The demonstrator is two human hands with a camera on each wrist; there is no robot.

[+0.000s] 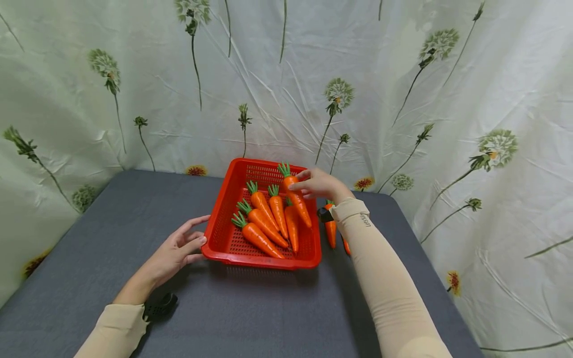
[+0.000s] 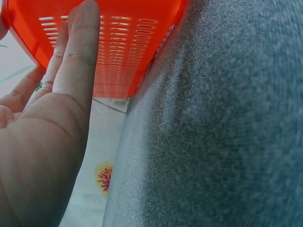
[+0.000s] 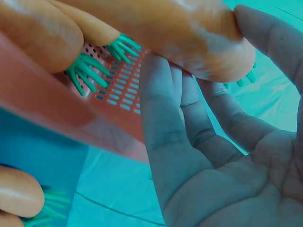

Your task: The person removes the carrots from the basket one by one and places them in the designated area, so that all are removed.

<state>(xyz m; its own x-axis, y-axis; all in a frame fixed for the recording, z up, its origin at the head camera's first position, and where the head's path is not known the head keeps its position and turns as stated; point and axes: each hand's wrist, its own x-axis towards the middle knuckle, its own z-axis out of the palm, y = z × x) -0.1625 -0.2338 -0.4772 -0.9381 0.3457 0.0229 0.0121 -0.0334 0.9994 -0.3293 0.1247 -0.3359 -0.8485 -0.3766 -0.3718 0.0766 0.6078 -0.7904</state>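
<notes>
A red plastic basket (image 1: 259, 259) with slotted walls sits at the middle of the table, and several orange carrots (image 1: 258, 237) with green tops lie in it. My right hand (image 1: 320, 184) is over the basket's right side, pinching a carrot (image 1: 299, 201) between thumb and fingers. The right wrist view shows that carrot (image 3: 189, 33) from below, with fingers along its underside. At the basket's left side, my left hand (image 1: 176, 251) touches the rim near the front corner. Its fingers (image 2: 78, 61) lie straight along the slotted outer wall in the left wrist view.
Two more carrots (image 1: 330, 226) lie on the dark grey table (image 1: 250, 313) to the right of the basket, partly hidden by my right forearm. A white curtain (image 1: 277, 114) with a dandelion print hangs behind the table and at both sides.
</notes>
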